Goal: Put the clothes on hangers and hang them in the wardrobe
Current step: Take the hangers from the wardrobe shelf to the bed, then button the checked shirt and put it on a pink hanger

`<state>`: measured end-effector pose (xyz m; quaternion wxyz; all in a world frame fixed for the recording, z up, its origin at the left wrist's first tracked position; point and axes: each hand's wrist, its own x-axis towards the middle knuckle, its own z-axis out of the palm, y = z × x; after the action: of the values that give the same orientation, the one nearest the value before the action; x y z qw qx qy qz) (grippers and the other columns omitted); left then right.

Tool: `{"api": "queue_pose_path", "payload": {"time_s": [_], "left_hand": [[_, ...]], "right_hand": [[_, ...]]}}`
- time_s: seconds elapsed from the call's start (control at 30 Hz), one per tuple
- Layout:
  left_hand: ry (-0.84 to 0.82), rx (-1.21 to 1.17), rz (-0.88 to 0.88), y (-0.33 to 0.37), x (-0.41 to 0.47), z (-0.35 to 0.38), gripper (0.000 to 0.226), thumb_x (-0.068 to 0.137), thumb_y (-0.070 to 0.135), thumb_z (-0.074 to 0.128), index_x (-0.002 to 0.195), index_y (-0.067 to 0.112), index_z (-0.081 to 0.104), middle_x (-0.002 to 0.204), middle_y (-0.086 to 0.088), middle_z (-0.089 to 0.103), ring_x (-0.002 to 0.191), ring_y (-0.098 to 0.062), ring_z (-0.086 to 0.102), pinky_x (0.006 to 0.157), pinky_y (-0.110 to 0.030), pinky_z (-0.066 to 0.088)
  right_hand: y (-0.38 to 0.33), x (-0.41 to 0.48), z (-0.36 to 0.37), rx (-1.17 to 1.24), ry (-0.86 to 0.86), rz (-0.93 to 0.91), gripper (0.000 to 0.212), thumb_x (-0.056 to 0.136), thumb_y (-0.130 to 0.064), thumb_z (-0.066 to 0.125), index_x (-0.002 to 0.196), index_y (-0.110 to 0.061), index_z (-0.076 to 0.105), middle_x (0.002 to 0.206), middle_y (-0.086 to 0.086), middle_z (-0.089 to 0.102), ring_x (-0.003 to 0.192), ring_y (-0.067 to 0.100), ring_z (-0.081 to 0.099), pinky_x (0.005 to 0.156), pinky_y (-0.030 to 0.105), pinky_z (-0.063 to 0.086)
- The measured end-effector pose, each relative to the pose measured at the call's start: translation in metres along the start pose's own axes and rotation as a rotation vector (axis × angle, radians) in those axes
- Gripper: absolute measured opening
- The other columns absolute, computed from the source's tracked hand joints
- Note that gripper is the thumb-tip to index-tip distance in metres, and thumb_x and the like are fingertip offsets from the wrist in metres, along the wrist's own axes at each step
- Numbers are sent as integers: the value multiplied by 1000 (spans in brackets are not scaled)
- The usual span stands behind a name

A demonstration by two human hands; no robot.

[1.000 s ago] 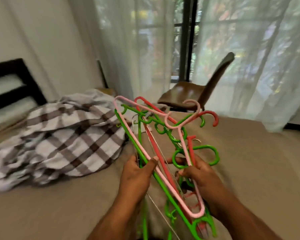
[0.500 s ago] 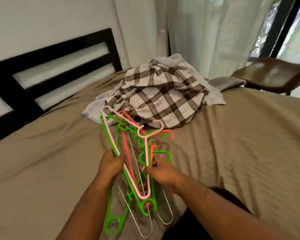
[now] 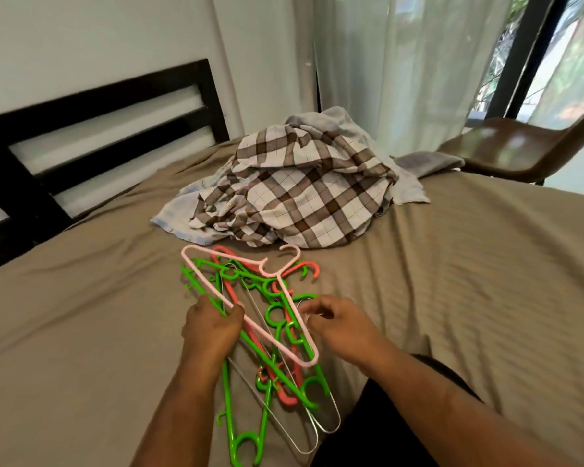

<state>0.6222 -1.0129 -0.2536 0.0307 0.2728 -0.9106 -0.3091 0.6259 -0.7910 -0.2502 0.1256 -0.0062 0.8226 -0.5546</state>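
Note:
A tangled bunch of hangers (image 3: 267, 318), green, red, pink and wire ones, lies on the bed (image 3: 469, 264) in front of me. My left hand (image 3: 211, 328) grips the bunch at its left side, fingers curled round the green and pink bars. On the right, my right hand (image 3: 338, 323) pinches at the hooks with curled fingers. Beyond the hangers sits a heap of clothes (image 3: 294, 193): a brown-and-white checked shirt on top, with pale blue and grey garments under it.
A black slatted headboard (image 3: 91, 129) stands at the left against a white wall. A brown chair (image 3: 520, 150) sits beside the bed at the right, before sheer curtains (image 3: 402, 62) and a window. No wardrobe is in view.
The hangers came down from mid-air onto the bed. My view swung left from the window to the headboard, then closer to the clothes heap. Both hands stayed on the bunch.

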Motion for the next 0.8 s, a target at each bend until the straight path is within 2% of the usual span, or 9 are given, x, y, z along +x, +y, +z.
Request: {"api": "queue_pose_path", "payload": {"time_s": [0.13, 0.27, 0.37, 0.5, 0.57, 0.63, 0.67, 0.73, 0.8], "left_hand": [[162, 98, 228, 42, -9, 12, 58, 90, 40, 63, 140, 15, 48, 144, -14, 46, 133, -36, 42, 103, -50, 42], [135, -7, 545, 111, 8, 34, 44, 89, 31, 64, 129, 13, 60, 131, -10, 60, 125, -32, 52, 105, -44, 44], [140, 91, 716, 165, 30, 47, 39, 91, 29, 60, 127, 15, 62, 131, -9, 58, 124, -32, 52, 101, -47, 47], [209, 403, 844, 227, 67, 66, 35, 94, 24, 54, 128, 15, 59, 158, -11, 29, 136, -35, 38, 101, -52, 47], [205, 560, 834, 251, 88, 68, 34, 95, 22, 52, 128, 18, 59, 166, -9, 12, 143, -36, 28, 102, -53, 44], [202, 699, 805, 267, 108, 66, 37, 97, 23, 51, 134, 20, 57, 168, -9, 6, 144, -38, 27, 108, -53, 39], [207, 744, 785, 273, 115, 65, 41, 98, 24, 50, 139, 20, 54, 167, -9, 10, 143, -38, 29, 110, -52, 37], [230, 760, 759, 284, 125, 64, 43, 101, 20, 46, 143, 13, 51, 158, -12, 33, 137, -36, 39, 107, -50, 40], [292, 706, 786, 290, 131, 64, 33, 101, 15, 46, 130, 9, 59, 134, -14, 57, 123, -33, 55, 96, -46, 49]], "right_hand": [[-4, -5, -35, 84, 137, -55, 20, 90, -11, 62, 89, -25, 76, 64, -12, 66, 61, 11, 58, 72, 47, 57], [-8, -12, -73, 148, 289, -89, 24, 89, -8, 60, 86, -24, 76, 74, 3, 71, 65, 15, 63, 74, 45, 58], [-11, -19, -101, 208, 357, -101, 26, 89, -5, 58, 85, -22, 77, 82, 12, 72, 70, 18, 63, 67, 40, 58], [-3, -14, -130, 203, 382, -98, 28, 90, -5, 56, 85, -22, 76, 82, 18, 72, 67, 21, 59, 63, 41, 51], [1, -13, -143, 192, 398, -88, 28, 90, -5, 56, 85, -23, 76, 80, 14, 72, 67, 22, 59, 63, 43, 52], [6, -15, -154, 177, 416, -86, 27, 90, -6, 57, 86, -24, 76, 81, 7, 74, 68, 23, 62, 66, 47, 55], [11, -16, -160, 172, 423, -86, 26, 90, -6, 57, 86, -24, 76, 82, 4, 75, 70, 24, 64, 67, 48, 56], [24, -20, -173, 150, 430, -76, 26, 90, -7, 57, 86, -25, 75, 83, -2, 75, 74, 25, 67, 68, 47, 56], [35, -23, -184, 145, 431, -71, 26, 91, -5, 57, 86, -23, 75, 84, -3, 76, 73, 19, 67, 65, 39, 54]]}}
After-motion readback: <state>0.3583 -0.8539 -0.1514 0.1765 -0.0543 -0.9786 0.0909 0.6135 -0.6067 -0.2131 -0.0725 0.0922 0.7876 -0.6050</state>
